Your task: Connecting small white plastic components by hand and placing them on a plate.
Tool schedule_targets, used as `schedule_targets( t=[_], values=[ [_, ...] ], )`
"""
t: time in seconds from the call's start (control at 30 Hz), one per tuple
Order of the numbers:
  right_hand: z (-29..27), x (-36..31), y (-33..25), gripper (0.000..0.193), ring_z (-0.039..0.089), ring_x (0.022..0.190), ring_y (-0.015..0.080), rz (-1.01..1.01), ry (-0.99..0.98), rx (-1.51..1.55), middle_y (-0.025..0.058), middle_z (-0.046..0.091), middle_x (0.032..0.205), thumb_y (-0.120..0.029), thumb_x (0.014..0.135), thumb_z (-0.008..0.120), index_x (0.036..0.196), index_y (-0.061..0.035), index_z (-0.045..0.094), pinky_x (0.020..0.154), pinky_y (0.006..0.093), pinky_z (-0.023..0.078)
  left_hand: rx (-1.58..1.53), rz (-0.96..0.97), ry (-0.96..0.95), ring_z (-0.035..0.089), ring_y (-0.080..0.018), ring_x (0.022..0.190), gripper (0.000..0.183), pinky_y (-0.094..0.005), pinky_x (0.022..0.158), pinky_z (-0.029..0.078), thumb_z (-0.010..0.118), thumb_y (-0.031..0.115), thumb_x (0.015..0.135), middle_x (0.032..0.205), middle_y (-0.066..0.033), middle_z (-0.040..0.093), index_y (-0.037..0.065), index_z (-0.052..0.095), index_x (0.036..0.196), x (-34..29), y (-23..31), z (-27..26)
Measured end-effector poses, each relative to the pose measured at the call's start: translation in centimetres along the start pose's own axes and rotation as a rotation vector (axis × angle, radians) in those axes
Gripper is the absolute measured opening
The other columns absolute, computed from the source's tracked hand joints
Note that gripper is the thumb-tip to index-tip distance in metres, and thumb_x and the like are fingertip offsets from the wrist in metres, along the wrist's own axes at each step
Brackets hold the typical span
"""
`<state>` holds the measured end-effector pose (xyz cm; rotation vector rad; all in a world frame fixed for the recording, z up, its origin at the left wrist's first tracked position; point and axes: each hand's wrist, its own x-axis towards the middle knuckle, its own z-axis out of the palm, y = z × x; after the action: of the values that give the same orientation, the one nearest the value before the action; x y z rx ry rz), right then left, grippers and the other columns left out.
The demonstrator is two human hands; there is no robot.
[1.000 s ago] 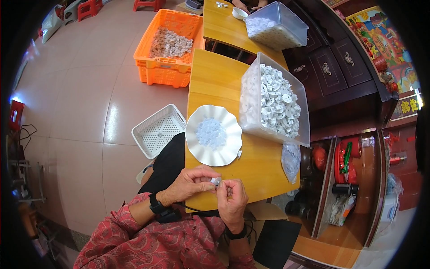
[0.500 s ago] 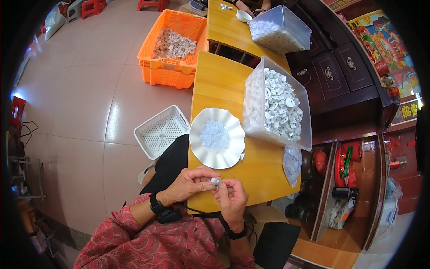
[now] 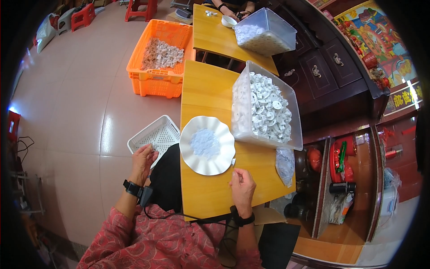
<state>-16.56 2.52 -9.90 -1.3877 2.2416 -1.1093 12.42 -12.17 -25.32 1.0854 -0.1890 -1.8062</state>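
Observation:
My left hand (image 3: 143, 162) is over the near edge of a white perforated basket (image 3: 132, 142). Its fingers are pinched, with a small whitish plastic part (image 3: 154, 147) at their tips. My right hand (image 3: 243, 184) is over the yellow table (image 3: 204, 197), fingers curled together; whatever they hold, if anything, is hidden. Just beyond its fingertips a small white part (image 3: 233, 162) lies by the rim of a white scalloped plate (image 3: 188, 163). On the plate is a heap of small pale-blue pieces (image 3: 205, 142).
A clear bin (image 3: 293, 142) full of white plastic parts stands right of the plate, a plastic bag (image 3: 285, 167) beside it. Beyond are an orange crate (image 3: 154, 85) of parts and another clear bin (image 3: 282, 38). At the far table, another person's hands (image 3: 242, 14) work near a white bowl (image 3: 229, 21).
My hands were together at the table's near edge around a small white part. They have separated: the left went left to the basket, the right a little right, towards the part beside the plate.

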Motion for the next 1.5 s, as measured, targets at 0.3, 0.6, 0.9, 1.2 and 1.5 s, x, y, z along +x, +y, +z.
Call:
schedule_targets(
  t=[0.3, 0.6, 0.9, 1.2, 1.5],
  values=[
    [1.2, 3.0, 0.3, 0.017, 0.062, 0.077, 0.0304, -0.123, 0.019, -0.205, 0.0165, 0.062, 0.09, -0.006, 0.086, 0.065, 0.101, 0.0021, 0.065, 0.069, 0.0374, 0.051, -0.009, -0.091, 0.19, 0.062, -0.0252, 0.09, 0.019, -0.0364, 0.082, 0.059, 0.061, 0.002, 0.091, 0.103, -0.0151, 0.058, -0.005, 0.052, 0.106, 7.7, -4.6, -5.9],
    [0.3, 1.6, -1.3, 0.018, 0.063, 0.082, 0.0324, -0.125, 0.086, -0.132, 0.0173, 0.062, 0.093, -0.001, 0.084, 0.066, 0.102, 0.0032, 0.066, 0.071, 0.0384, 0.051, 0.236, 0.067, 0.117, 0.065, -0.0204, 0.081, 0.026, -0.0294, 0.074, 0.058, 0.064, 0.007, 0.091, 0.097, -0.0121, 0.062, -0.006, 0.054, 0.111, 4.5, -1.5, -0.6],
    [0.5, -0.4, -3.3, 0.019, 0.066, 0.077, 0.0231, -0.186, 0.091, -0.069, 0.013, 0.064, 0.09, -0.001, 0.086, 0.067, 0.104, 0.0038, 0.066, 0.065, 0.0321, 0.053, 1.098, 1.309, -0.274, 0.062, -0.0253, 0.081, 0.02, -0.0322, 0.071, 0.052, 0.071, 0.002, 0.08, 0.092, -0.0131, 0.064, 0.003, 0.067, 0.099, -10.3, 3.8, 13.3],
    [1.0, -1.5, -5.1, 0.023, 0.064, 0.071, 0.0088, 0.274, -0.323, 0.547, 0.0051, 0.069, 0.092, -0.007, 0.095, 0.059, 0.115, 0.0029, 0.063, 0.06, 0.0205, 0.049, 0.993, 0.961, -0.718, 0.065, -0.0323, 0.093, 0.031, -0.0359, 0.077, 0.054, 0.069, 0.013, 0.085, 0.102, -0.0152, 0.067, 0.001, 0.064, 0.113, -12.2, 0.0, 13.6],
    [2.3, 0.0, -5.5, 0.028, 0.065, 0.084, 0.0183, -0.247, -0.224, 0.134, 0.0098, 0.067, 0.098, 0.002, 0.088, 0.059, 0.115, -0.0007, 0.064, 0.066, 0.0274, 0.05, 0.703, 0.39, -0.674, 0.065, -0.0084, 0.073, 0.03, -0.0226, 0.067, 0.052, 0.072, 0.01, 0.087, 0.091, -0.0074, 0.069, -0.002, 0.065, 0.114, -12.5, 1.1, 11.0]
  ],
)
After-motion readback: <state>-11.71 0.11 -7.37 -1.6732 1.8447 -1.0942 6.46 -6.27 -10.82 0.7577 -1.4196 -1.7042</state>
